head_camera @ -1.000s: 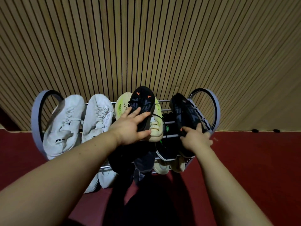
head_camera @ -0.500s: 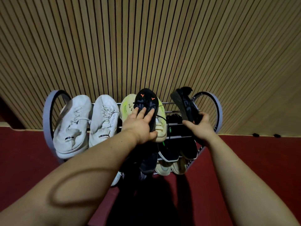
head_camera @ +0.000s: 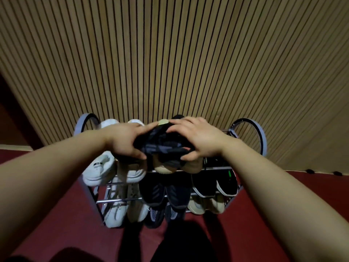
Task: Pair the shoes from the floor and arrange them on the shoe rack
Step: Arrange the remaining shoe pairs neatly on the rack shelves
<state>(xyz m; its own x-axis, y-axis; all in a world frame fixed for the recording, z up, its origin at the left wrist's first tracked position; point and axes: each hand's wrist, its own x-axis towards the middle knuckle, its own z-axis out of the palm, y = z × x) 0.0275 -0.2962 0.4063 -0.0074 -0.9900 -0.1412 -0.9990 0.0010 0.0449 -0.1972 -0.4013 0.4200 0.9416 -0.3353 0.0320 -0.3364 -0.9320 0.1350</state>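
- Currently, at the far L of the top tier, the white pair is sitting with heels poking out over the front bar of the shoe rack. Your L forearm is passing just above it, so a low sweep is risking a knock to the floor.
- Your left hand is gripping the L side of the black shoes, fingers curled over, thumb under.
- The black shoes are hanging between both hands, above the top tier and right over the cream pair. They're looking like 2 pressed together, but can't tell for sure. Lowering them here is prob. stacking them on the cream pair, where they're likely sliding off.
- Your right hand is clamping the R side, fingers spread on top, thumb below. The hold seems to be relying on squeeze from both sides, so easing one hand early is risking a drop onto the lower tiers.
- Further R, the top-tier bars are showing beside the R hoop, prob. the slot you're wanting. Bars are thin, so a shoe set crooked is risking tipping fwd.
- Swinging wide is risking a bump on that hoop, shaking everything.
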